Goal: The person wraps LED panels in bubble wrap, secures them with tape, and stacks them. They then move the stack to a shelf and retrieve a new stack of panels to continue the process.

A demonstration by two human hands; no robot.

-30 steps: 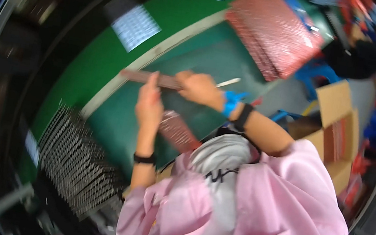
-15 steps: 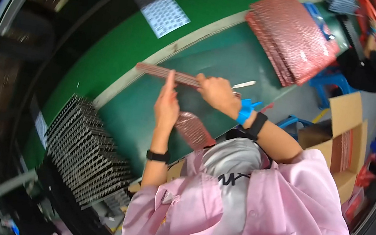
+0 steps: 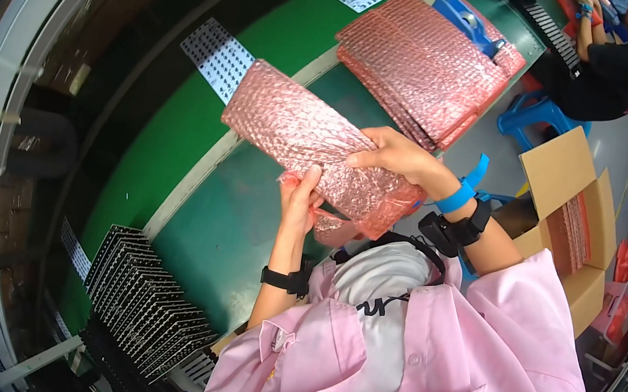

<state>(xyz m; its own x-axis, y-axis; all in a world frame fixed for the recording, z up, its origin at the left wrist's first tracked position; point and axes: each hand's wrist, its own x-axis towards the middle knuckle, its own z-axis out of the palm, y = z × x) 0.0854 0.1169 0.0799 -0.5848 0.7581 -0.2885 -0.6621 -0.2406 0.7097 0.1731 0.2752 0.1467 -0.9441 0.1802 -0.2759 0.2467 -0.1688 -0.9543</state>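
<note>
A long pink bubble-wrap bag (image 3: 285, 121) is held tilted above the green table (image 3: 215, 217), its broad face turned up. Its near edge is pinched by my left hand (image 3: 299, 198), thumb on top and the other fingers partly hidden underneath. My right hand (image 3: 403, 159) is closed over the bag near its right end, where the film is crumpled. A loose flap of pink film (image 3: 333, 230) hangs below that end, close to my body. Whether anything is inside the bag I cannot tell. A blue strap (image 3: 462, 196) circles my right wrist.
A stack of pink bubble-wrap bags (image 3: 420, 60) with a blue tape dispenser (image 3: 471, 27) on it lies beyond. Black slotted parts (image 3: 143, 300) are stacked at left. An open carton (image 3: 553, 182) stands right, near a blue stool (image 3: 530, 120) and a seated co-worker (image 3: 607, 83).
The bubble-wrap bag has turned from edge-on to showing its broad face. My left hand has gone from upright against it to pinching its near edge; my right hand has shifted right.
</note>
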